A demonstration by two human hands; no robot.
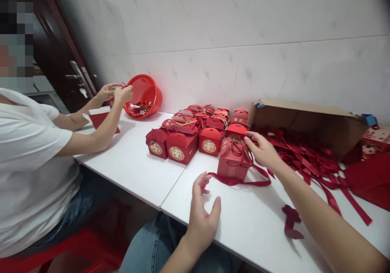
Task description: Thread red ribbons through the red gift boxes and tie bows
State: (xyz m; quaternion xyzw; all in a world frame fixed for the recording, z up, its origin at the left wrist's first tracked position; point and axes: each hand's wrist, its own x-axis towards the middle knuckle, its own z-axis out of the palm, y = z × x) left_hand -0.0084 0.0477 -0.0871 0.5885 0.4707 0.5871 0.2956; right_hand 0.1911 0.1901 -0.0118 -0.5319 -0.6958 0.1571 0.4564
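Note:
A red gift box (233,163) with a twisted cord handle stands upright on the white table, in front of a group of similar boxes. A dark red ribbon (257,182) curves around its base. My right hand (262,150) is at the box's upper right side, its fingers stretched and apart; whether they touch the box or the one behind is unclear. My left hand (202,214) hovers at the table's front edge, fingers spread and curved, close to the ribbon's left end. A small red patch shows between its fingers.
Several finished-looking red boxes (183,148) stand at the wall. A cardboard carton (307,110) spills red ribbons (304,155) on the right. A loose ribbon piece (292,222) lies nearer. At left, a co-worker's hands (122,94) hold small items by a tilted red basin (157,96).

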